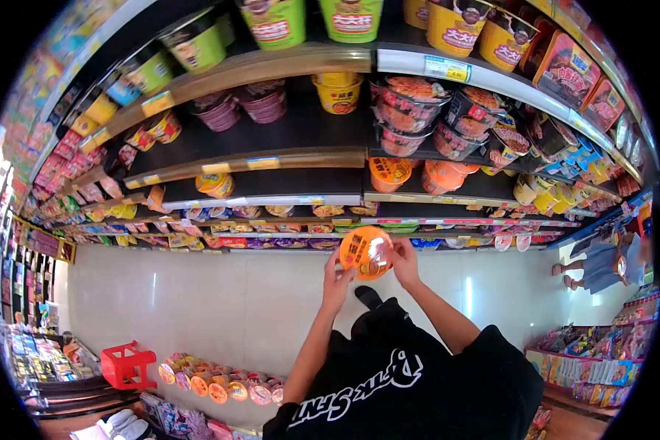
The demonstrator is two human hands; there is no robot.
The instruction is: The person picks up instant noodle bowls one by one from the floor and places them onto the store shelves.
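Note:
Both my hands hold one orange instant noodle cup (pixel 361 257) in front of my body, its round printed lid turned up toward me. My left hand (pixel 337 277) grips the lower left side of the cup. At the right edge, my right hand (pixel 401 261) has its fingers closed against the rim. Light glares off part of the lid. Beyond the cup, orange noodle cups (pixel 390 173) stand on a middle shelf, and a yellow-orange cup (pixel 215 184) sits farther left.
Shelves (pixel 271 158) of noodle cups and packets span the far side. A red plastic stool or basket (pixel 129 365) stands on the floor at left, near rows of noodle cups (pixel 218 391). Another person (pixel 601 264) is at the right. Snack bins (pixel 601 367) line the lower right.

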